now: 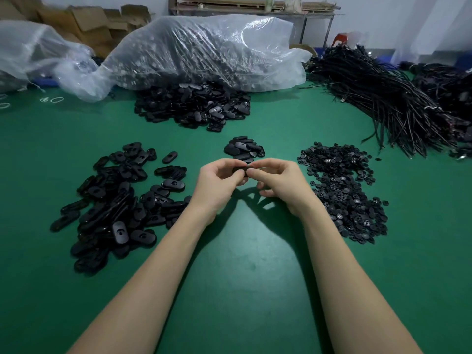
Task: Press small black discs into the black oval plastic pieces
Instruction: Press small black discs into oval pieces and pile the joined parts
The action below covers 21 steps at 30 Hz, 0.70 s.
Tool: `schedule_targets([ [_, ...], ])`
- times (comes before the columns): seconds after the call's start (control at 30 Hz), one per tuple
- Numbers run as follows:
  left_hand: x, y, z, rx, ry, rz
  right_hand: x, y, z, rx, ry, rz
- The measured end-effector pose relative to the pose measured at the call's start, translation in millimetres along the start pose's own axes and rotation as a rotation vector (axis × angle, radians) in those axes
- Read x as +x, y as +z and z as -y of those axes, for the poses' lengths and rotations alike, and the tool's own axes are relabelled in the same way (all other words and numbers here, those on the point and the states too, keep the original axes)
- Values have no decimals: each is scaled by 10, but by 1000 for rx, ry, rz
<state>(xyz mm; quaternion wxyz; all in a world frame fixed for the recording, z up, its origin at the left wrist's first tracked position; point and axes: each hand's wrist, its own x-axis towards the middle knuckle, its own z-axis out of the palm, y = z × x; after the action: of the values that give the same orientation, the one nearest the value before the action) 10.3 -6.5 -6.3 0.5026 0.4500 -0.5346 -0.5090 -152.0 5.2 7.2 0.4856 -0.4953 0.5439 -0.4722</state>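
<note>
1. Two bare forearms reach out over the green bench [237, 290], and the hands meet just above it, near the middle.
2. Left hand [217, 185] and right hand [281, 185] both have their fingers curled in, each grip pinching one black oval piece [241, 171] from its own end. Only a sliver of the piece shows between the fingertips. Whether a disc is already seated in it I cannot tell.
3. Judging by how small it sits in the fingers, the oval is light, stiff moulded plastic with a smooth, fairly slick face. My guess is it wants holding by the rim at both ends, leaving the recess free for a thumb to push the disc home.
4. To the left lies a loose heap of ovals [122, 208], several showing a keyhole-shaped opening.
5. To the right lies a spread of small discs [342, 192], tiny and thin. They look fiddly, best picked singly with the fingertips, and likely to skate away on the bench.
6. Just beyond the hands sits a little stack of ovals [244, 148], possibly finished ones.
7. Farther back is a bigger mound of ovals [194, 106], spilling from a clear plastic sack [204, 49].
8. Bundled black cables [388, 98] lie at the far right.
</note>
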Motion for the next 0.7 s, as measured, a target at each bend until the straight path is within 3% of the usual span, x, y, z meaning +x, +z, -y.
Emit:
schedule_targets([
  [0.3, 203, 8, 41, 137, 52, -41, 206, 74, -48, -114, -63, -116],
  [0.7, 148, 3, 95, 282, 148, -50, 212, 23, -161, -230, -149, -122],
])
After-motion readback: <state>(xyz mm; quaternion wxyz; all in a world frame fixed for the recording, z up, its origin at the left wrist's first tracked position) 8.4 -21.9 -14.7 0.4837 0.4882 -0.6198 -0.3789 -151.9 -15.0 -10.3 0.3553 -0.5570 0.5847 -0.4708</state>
